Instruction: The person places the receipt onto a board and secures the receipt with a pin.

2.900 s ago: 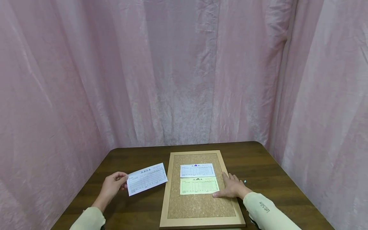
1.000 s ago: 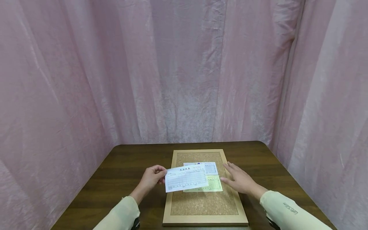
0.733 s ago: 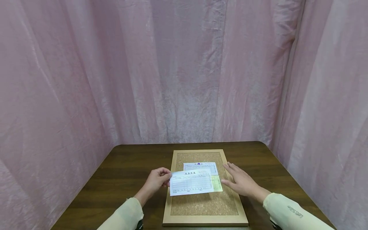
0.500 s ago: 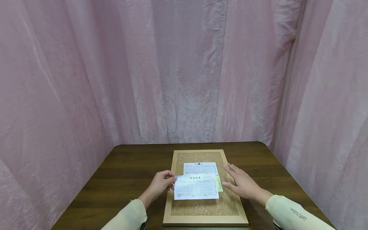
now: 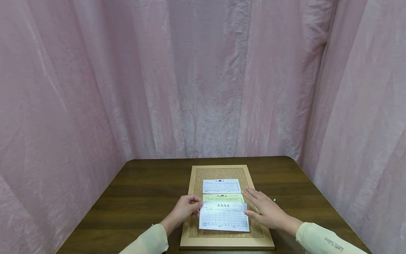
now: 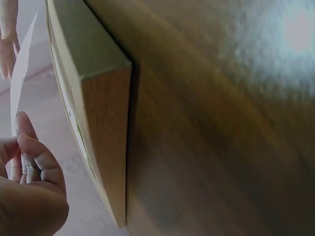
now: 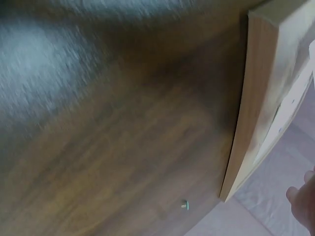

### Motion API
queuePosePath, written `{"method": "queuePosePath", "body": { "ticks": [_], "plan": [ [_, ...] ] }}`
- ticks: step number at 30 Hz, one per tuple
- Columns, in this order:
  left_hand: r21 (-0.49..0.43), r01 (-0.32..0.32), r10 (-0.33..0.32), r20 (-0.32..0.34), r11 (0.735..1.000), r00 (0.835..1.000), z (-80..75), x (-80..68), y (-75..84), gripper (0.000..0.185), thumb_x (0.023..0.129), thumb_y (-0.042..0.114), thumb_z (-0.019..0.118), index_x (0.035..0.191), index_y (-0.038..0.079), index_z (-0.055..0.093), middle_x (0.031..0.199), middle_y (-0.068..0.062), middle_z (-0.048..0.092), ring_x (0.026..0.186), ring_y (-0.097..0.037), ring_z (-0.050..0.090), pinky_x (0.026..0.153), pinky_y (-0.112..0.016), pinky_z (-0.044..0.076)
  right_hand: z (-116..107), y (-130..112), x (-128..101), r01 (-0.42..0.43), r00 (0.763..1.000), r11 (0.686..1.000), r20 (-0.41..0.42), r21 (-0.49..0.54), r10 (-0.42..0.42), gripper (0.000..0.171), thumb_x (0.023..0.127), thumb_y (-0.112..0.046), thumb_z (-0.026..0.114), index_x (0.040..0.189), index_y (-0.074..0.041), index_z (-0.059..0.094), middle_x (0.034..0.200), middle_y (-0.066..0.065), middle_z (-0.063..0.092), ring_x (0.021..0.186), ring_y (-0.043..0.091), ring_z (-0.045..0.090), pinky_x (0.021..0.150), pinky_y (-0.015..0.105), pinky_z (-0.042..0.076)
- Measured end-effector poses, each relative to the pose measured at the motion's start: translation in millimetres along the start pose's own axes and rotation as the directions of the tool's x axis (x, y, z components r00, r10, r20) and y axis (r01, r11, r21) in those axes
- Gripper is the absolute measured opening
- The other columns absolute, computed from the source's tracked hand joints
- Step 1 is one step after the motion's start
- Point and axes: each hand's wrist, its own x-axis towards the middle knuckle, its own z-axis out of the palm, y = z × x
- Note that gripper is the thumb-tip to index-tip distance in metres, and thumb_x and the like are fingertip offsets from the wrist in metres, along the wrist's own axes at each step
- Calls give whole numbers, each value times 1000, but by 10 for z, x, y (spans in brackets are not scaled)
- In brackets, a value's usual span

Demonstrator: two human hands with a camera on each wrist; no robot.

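- Pink curtains [image 5: 79,106] hang on every side of the dark wooden table [image 5: 142,190] where I work.
- On the left, my left hand [image 5: 187,210] pinches the left short edge of the white form slip [image 5: 223,217]; thumb and curled fingers [image 6: 37,162] close on the paper, as the left wrist view shows.
- That slip lies over the near part of the framed cork board [image 5: 253,235], its long axis running left to right, stretching away to the right of my left fingers.
- Just beyond it, a yellow form slip [image 5: 222,198] peeks out, its near part covered by the white one; farther back lies a second white slip [image 5: 221,186] with a purple pin [image 5: 220,180] at its top edge.
- To the right, my right hand [image 5: 264,208] is spread, fingers straight and holding nothing, its thumb at the slip's right short edge; I can't tell whether it presses down.
- So the slip sits between both hands, the left one alone gripping it.
- Farthest right, a small green pushpin [image 5: 274,200] lies on the table just beside my right hand, nearer to it than to the left.
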Motion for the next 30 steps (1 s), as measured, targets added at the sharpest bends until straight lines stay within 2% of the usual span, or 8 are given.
{"method": "queuePosePath", "body": {
  "ticks": [9, 18, 24, 30],
  "plan": [
    [42, 26, -25, -35, 999, 999, 69, -40, -30, 7, 93, 2, 65, 93, -5, 65, 66, -2, 61, 51, -12, 59, 48, -23, 44, 125, -129, -82, 119, 991, 993, 60, -12, -118, 57, 100, -40, 58, 144, -5, 51, 151, 19, 42, 136, 41, 42, 104, 59, 37],
    [123, 60, -54, -50, 991, 997, 124, -69, -30, 4, 91, 2, 66, 90, -2, 66, 65, -3, 63, 51, -13, 61, 47, -24, 46, 238, -197, -159, 238, 967, 971, 98, -36, -234, 55, 102, -43, 53, 143, -6, 54, 145, 22, 49, 129, 44, 48, 99, 59, 41],
    [151, 52, -47, -39, 987, 998, 149, -61, -78, 4, 90, 2, 67, 87, 0, 65, 65, -3, 64, 50, -13, 61, 46, -22, 45, 275, -220, -199, 267, 957, 961, 135, -68, -256, 55, 102, -46, 52, 141, -8, 56, 145, 19, 50, 130, 39, 50, 100, 54, 43],
    [149, 46, -43, -28, 988, 999, 167, -65, -77, 6, 89, 0, 67, 84, 1, 65, 63, -4, 64, 48, -12, 61, 44, -21, 44, 282, -261, -251, 256, 951, 965, 195, -56, -241, 57, 102, -52, 46, 141, -12, 57, 147, 16, 49, 130, 37, 50, 100, 51, 44]
  ]
}}
